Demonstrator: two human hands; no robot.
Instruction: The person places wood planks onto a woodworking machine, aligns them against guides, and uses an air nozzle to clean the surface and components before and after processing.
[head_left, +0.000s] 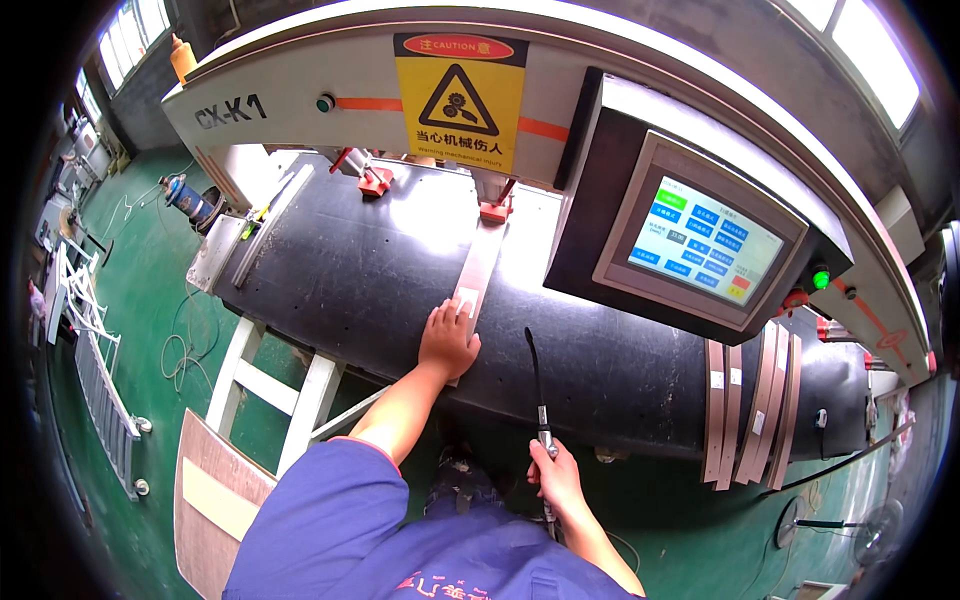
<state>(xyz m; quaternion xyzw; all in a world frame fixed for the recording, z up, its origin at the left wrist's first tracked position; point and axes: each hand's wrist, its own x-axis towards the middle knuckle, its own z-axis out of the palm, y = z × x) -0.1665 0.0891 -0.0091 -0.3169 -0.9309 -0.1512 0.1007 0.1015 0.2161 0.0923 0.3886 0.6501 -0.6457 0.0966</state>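
Note:
My left hand (449, 340) lies on a narrow brown strip (483, 262), its fingers stretched forward along the top over a pale label. The strip rests on the black machine table (370, 290), pointing away from me, and its far end reaches a red clamp block (495, 213). In front of my body, my right hand (556, 472) is closed around an air blow gun (545, 432). The gun's thin black nozzle points up and away, just right of the strip and apart from it. Part of its grip is hidden by my fingers.
Several brown strips (762, 400) lie at the table's right end. Overhead runs a machine beam with a yellow warning sign (460, 100) and a touch screen (703, 240). Another red clamp (376, 181) stands farther left. A white frame (300, 415) and brown panel (205, 540) are at my left.

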